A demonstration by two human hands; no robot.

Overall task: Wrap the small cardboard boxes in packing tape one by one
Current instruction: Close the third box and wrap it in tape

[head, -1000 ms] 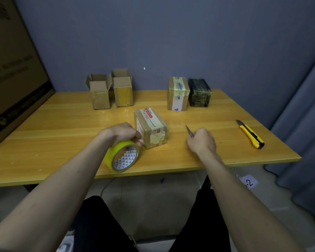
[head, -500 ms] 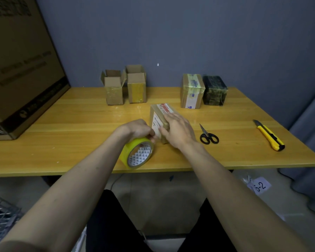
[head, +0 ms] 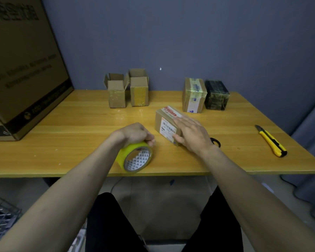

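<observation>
Our left hand curls over the top of the yellow tape roll, fingers wrapped round its rim; the roll stands on edge near the front of the wooden table, its pale core printed with small triangles. Our right hand lies on the labelled cardboard box, fingers nearly straight across the top and the thumb pressed to its near side. The box is a brown block with a white barcode label and a red-printed strip. Behind our right wrist a black scissor handle peeks out. A yellow utility knife lies well apart to the right.
</observation>
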